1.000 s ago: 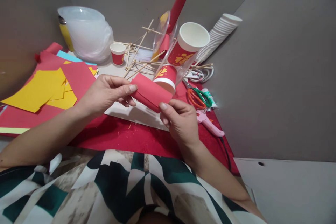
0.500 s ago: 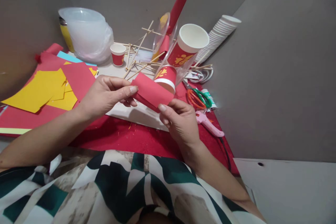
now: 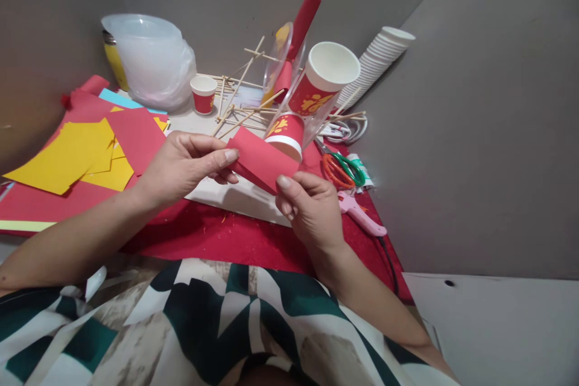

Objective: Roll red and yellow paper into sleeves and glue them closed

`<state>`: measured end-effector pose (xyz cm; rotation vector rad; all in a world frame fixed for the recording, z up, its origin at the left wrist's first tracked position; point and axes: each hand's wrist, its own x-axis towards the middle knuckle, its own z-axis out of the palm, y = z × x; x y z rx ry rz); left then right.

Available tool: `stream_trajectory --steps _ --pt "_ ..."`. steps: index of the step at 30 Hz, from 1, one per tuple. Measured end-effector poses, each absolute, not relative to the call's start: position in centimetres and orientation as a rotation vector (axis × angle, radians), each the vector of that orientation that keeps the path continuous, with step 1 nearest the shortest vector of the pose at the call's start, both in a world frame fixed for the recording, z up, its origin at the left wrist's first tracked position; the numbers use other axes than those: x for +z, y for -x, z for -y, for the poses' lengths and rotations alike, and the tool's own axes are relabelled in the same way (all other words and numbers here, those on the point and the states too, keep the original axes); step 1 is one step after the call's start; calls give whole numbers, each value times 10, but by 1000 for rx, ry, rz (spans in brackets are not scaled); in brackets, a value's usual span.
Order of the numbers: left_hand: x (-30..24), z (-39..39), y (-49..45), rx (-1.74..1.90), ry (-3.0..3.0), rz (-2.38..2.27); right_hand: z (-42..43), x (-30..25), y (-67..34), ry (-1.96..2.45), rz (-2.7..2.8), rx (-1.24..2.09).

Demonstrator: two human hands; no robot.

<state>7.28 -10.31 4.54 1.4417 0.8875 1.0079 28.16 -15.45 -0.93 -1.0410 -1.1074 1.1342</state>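
A folded piece of red paper is stretched between my two hands, above a white board. My left hand pinches its left end, thumb on top. At the lower right corner, my right hand grips it between thumb and fingers. Just behind the paper, two red-and-white paper cups, one upright and one upside down, are stacked base to base with clear plastic at their sides. Part of the lower cup is hidden by the paper.
Yellow paper pieces lie on red sheets at left. Behind are a plastic tub, a small cup and wooden sticks. Scissors, a pink glue gun and a tall stack of white cups stand to the right.
My right thumb has shifted very slightly right and up along the paper's edge. Both hands keep hold of the red paper, and the other things stay where they were.
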Motion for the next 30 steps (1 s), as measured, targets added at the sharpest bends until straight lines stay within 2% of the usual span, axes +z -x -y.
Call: stream_trajectory --steps 17,21,24,30 --pt "50 116 -72 1138 -1681 -878 154 -14 -282 978 1067 1200" --pt "50 126 -68 1313 -1998 -797 154 -12 -281 919 1082 1220" --pt "50 133 -62 1494 -2336 -569 154 -12 -282 847 1110 1254" --pt "57 143 -55 1420 -2733 -391 148 -21 -288 836 1190 1243"
